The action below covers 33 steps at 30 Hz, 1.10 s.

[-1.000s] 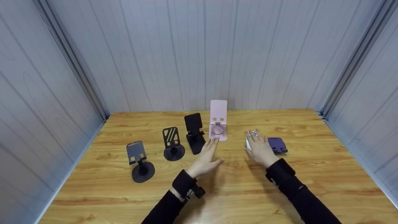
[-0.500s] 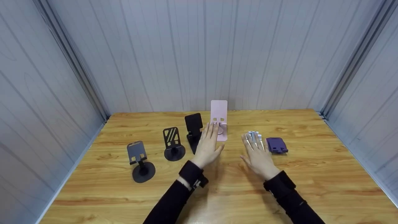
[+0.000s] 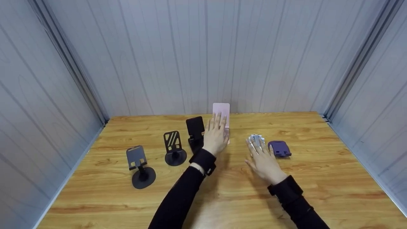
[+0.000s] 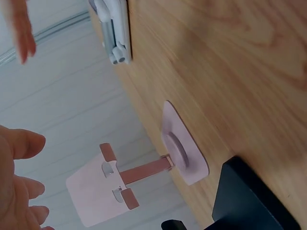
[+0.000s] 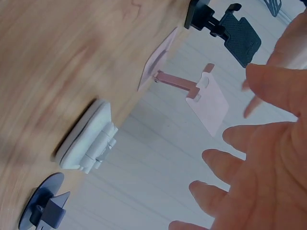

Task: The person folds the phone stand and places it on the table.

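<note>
Your left hand [image 3: 216,136] raised near pink stand [image 4: 98,191], fingers straight, slightly spread. Your right hand [image 3: 264,159] hovers near white folded stand [image 5: 88,139], palm down, fingers fanned.

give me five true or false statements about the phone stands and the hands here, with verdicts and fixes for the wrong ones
1. The pink stand is unfolded with its panel raised. True.
2. The purple stand is right of the white stand in the head view. True.
3. The right hand grips the purple stand. False: it holds nothing, its fingers spread near the white stand.
4. The gray stand is folded flat. False: its panel is raised above a round base.
5. The left hand holds nothing. True.
</note>
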Available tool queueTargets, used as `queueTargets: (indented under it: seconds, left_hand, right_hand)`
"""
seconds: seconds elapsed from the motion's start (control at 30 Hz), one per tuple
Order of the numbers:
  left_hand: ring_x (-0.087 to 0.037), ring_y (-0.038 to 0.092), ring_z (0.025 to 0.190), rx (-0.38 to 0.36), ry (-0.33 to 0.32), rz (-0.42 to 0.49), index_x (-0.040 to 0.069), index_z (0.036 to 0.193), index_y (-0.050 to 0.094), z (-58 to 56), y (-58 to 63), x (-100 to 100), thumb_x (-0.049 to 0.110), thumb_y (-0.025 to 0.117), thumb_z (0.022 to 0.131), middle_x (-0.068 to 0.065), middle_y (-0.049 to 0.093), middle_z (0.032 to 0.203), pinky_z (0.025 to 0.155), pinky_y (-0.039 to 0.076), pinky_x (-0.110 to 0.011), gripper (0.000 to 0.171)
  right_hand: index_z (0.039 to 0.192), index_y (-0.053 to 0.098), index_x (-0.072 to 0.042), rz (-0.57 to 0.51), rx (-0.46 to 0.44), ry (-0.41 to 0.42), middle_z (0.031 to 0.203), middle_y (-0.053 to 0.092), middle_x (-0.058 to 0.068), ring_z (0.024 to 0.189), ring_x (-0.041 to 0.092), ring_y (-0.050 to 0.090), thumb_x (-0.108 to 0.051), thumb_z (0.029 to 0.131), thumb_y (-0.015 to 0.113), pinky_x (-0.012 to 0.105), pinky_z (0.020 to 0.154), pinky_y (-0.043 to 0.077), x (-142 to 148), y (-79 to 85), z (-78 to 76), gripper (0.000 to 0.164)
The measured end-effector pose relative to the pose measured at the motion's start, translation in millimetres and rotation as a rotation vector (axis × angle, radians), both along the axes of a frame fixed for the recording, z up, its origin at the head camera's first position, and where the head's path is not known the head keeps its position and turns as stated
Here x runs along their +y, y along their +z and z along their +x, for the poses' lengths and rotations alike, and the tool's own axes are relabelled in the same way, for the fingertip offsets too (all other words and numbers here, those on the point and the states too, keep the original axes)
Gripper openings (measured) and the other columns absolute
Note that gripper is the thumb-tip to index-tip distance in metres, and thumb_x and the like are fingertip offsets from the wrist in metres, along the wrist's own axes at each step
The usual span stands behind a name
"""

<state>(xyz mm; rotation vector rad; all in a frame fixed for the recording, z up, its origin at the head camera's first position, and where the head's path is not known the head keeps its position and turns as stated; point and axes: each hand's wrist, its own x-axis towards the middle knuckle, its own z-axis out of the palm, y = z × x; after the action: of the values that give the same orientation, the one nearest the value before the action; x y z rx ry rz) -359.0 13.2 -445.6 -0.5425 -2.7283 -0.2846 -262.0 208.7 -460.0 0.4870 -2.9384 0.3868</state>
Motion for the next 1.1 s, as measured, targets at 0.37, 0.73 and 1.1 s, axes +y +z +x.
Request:
queueTargets:
  seconds: [0.37, 0.73, 1.1]
  left_hand:
    - [-0.046, 0.014, 0.150, -0.098, -0.011, 0.255, 0.001, 0.155, 0.026, -29.5, -2.0, 1, 0.020, 0.058, 0.097, -0.025, 0.016, 0.163, 0.121, 0.029, -0.051, 0.069]
    - [-0.047, 0.017, 0.149, -0.351, -0.005, 0.698, -0.007, 0.155, 0.001, -51.7, 4.6, 5, 0.017, 0.052, 0.096, -0.031, 0.008, 0.162, 0.125, 0.020, -0.049, 0.082]
    - [-0.035, 0.031, 0.146, -0.339, 0.001, 0.772, -0.007, 0.154, 0.015, -91.0, -27.2, -2, 0.017, 0.047, 0.096, -0.031, 0.027, 0.156, 0.122, 0.026, -0.029, 0.071]
  right_hand:
    - [0.155, 0.024, -0.001, -0.019, 0.019, 0.014, 0.163, 0.016, 0.021, 0.150, 0.046, 0.011, -0.030, 0.101, 0.054, 0.071, 0.117, 0.011, -2, -2.5, 1.0, 0.068]
    - [0.155, 0.024, -0.001, -0.009, 0.010, 0.021, 0.162, 0.017, 0.024, 0.150, 0.046, 0.012, -0.029, 0.102, 0.053, 0.068, 0.119, 0.009, 1, -1.6, 0.7, 0.068]
    - [0.155, 0.023, 0.001, 0.012, 0.019, 0.023, 0.161, 0.017, 0.025, 0.150, 0.045, 0.013, -0.030, 0.102, 0.052, 0.065, 0.120, 0.009, 1, -2.3, -0.7, 0.068]
